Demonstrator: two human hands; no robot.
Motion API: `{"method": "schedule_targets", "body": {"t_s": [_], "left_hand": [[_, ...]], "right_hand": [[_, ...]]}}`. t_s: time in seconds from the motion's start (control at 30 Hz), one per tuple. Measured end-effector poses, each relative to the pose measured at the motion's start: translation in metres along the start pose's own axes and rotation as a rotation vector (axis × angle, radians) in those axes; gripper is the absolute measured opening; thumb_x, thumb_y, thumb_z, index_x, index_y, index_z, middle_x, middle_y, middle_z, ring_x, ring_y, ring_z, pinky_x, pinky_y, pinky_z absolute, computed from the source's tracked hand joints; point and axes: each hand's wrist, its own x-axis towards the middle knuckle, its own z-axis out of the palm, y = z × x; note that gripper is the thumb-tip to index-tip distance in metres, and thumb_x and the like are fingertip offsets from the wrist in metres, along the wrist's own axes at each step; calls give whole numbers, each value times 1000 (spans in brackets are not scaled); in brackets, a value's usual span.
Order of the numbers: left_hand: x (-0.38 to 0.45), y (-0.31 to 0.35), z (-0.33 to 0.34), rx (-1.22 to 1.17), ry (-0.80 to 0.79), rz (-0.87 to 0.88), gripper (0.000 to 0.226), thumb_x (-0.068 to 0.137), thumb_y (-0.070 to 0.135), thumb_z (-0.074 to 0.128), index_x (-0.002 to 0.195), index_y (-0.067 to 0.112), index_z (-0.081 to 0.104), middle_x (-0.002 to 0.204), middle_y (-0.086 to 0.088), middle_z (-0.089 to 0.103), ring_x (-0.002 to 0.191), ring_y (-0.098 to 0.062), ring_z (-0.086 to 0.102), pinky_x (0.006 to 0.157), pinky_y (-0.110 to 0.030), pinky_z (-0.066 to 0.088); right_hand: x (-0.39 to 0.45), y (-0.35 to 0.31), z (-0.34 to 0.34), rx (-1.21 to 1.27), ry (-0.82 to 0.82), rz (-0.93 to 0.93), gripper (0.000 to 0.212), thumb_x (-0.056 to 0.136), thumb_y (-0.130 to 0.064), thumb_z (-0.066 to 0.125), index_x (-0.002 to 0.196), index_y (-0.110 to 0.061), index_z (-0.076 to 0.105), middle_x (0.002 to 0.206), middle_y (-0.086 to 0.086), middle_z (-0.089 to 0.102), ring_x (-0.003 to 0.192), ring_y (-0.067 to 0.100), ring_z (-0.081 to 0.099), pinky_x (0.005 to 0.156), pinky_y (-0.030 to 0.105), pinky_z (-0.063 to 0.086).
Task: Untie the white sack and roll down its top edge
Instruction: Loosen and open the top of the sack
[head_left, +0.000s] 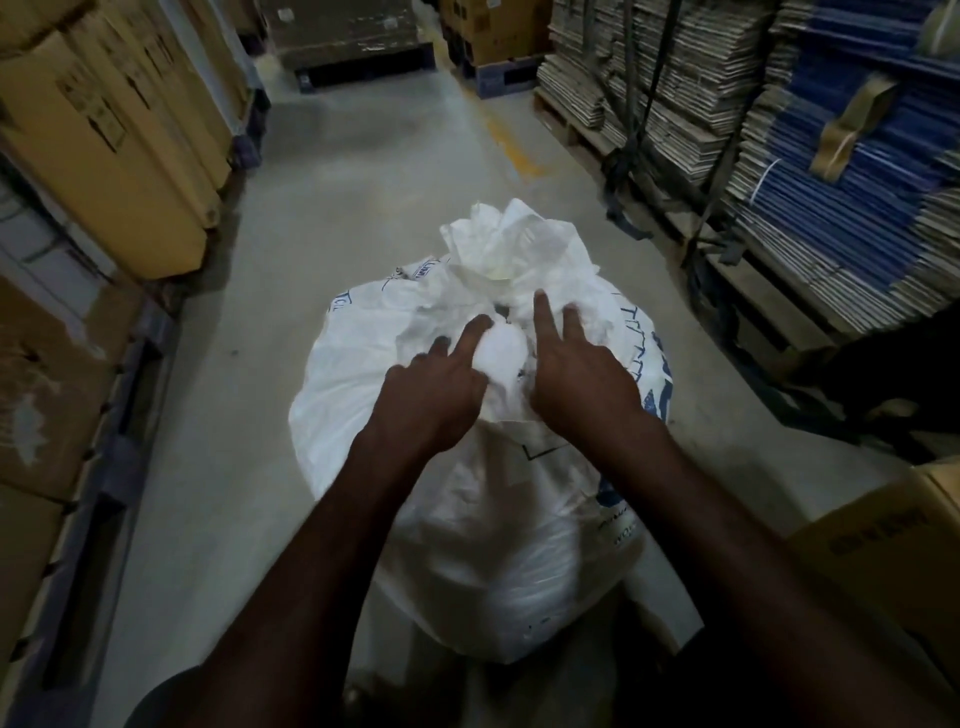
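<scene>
A full white sack (363, 374) with blue print stands on the concrete floor in front of me. Its gathered top (514, 244) bunches up at the far side, cinched at a neck just beyond my fingers. A white bulge of sack fabric (501, 353) sits between my hands. My left hand (436, 395) rests on the sack's top with fingers spread, fingertips touching the bulge. My right hand (582, 374) lies beside it, index finger stretched toward the cinched neck. Whether either thumb pinches the fabric is hidden.
Tall cardboard boxes (119, 135) line the left side. Stacks of flattened cartons on pallets (779, 171) line the right. A brown box (893, 545) sits near right. A concrete aisle (363, 156) runs ahead to more pallets (353, 47).
</scene>
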Motion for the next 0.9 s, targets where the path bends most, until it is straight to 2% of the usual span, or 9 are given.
{"method": "schedule_targets", "body": {"t_s": [0.13,0.23,0.33,0.4,0.47,0.57,0.63,0.77,0.9], "left_hand": [[-5,-8,-5,-26,-123,-215,70,111,51,33,172,38,0,140,-28,63,118,-44,65,98,-49,52],[-8,-7,-23,114,-169,-300,61,111,54,30,162,21,36,134,-23,66,120,-44,65,93,-49,50],[-22,1,-40,222,-82,-304,54,110,60,36,129,18,63,115,-11,69,108,-38,69,84,-43,48],[-29,12,-49,221,130,-197,39,105,58,54,118,25,69,112,-5,72,107,-34,71,83,-40,50],[-25,29,-57,95,236,37,22,98,27,72,121,27,71,119,-4,73,115,-31,69,93,-40,51],[-12,53,-58,-124,125,249,49,84,-10,66,125,15,73,149,-5,62,139,-25,57,113,-32,42],[-5,60,-54,-274,164,221,42,83,-13,60,116,10,72,142,-4,66,135,-23,60,108,-26,44],[7,58,-47,-458,270,199,22,82,3,46,95,16,58,86,9,57,84,-15,60,72,-19,35],[53,43,-52,-260,196,222,41,94,-4,56,131,12,60,116,-7,71,111,-30,67,86,-31,48]], "right_hand": [[-7,-4,-8,34,-55,71,96,99,-15,56,165,-7,-13,168,37,6,124,51,58,85,42,44],[-14,-4,-20,17,-170,100,83,103,-19,54,163,7,3,160,43,24,140,52,45,106,46,42],[-21,-1,-23,-37,-107,3,45,105,-14,46,143,11,44,135,28,59,120,42,61,80,37,35],[-23,-2,-23,-25,-40,-25,42,104,-12,46,142,6,45,128,25,64,114,41,64,77,36,34],[-24,-4,-22,27,15,-26,45,102,-12,50,146,-2,44,137,23,58,123,42,59,87,41,42],[-25,-6,-22,-5,160,-173,55,92,0,58,147,-2,52,146,29,53,143,43,40,111,42,25],[-25,-7,-25,39,218,-274,59,85,9,61,143,8,55,144,38,53,148,49,36,120,47,24],[-4,-7,-22,72,201,-323,61,89,4,56,150,4,49,160,28,40,155,41,29,129,52,22],[30,-7,-15,-84,104,-257,64,95,-13,49,158,-17,43,174,16,11,161,33,9,129,59,-4]]}}
